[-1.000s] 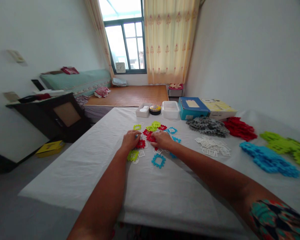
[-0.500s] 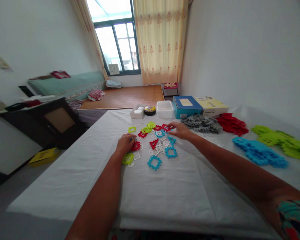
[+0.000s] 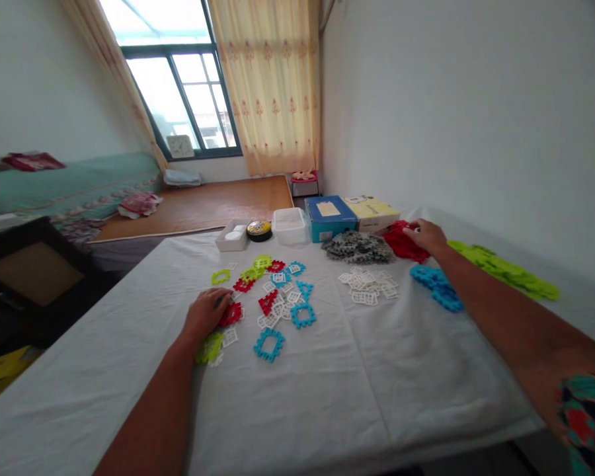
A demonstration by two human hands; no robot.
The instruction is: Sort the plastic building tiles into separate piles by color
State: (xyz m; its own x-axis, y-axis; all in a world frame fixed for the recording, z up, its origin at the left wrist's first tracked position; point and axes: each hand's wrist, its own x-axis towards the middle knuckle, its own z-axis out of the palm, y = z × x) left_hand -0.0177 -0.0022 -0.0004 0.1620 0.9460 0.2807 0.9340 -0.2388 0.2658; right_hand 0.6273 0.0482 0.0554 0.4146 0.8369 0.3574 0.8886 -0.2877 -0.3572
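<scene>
My left hand (image 3: 205, 313) rests knuckles-up on a red puzzle piece (image 3: 231, 313) among scattered red, blue, green and white interlocking pieces (image 3: 277, 297) on the white-covered table (image 3: 327, 396). A green piece (image 3: 209, 347) lies just under its wrist and a blue frame piece (image 3: 269, 344) sits to its right. My right hand (image 3: 426, 236) is stretched far to the right, fingers curled onto the pile of red pieces (image 3: 401, 241). Whether those fingers hold a piece is hidden.
Piles of grey (image 3: 357, 246), white (image 3: 369, 285), blue (image 3: 436, 285) and green pieces (image 3: 500, 268) lie along the right. A blue box (image 3: 331, 217), yellow box (image 3: 371, 211), clear tub (image 3: 288, 225), round tin (image 3: 258, 229) and white tray (image 3: 232, 236) line the far edge. A wall stands close on the right.
My right hand left the scattered pieces and swept right to the red pile. The view turned right. My left hand stayed on the red piece.
</scene>
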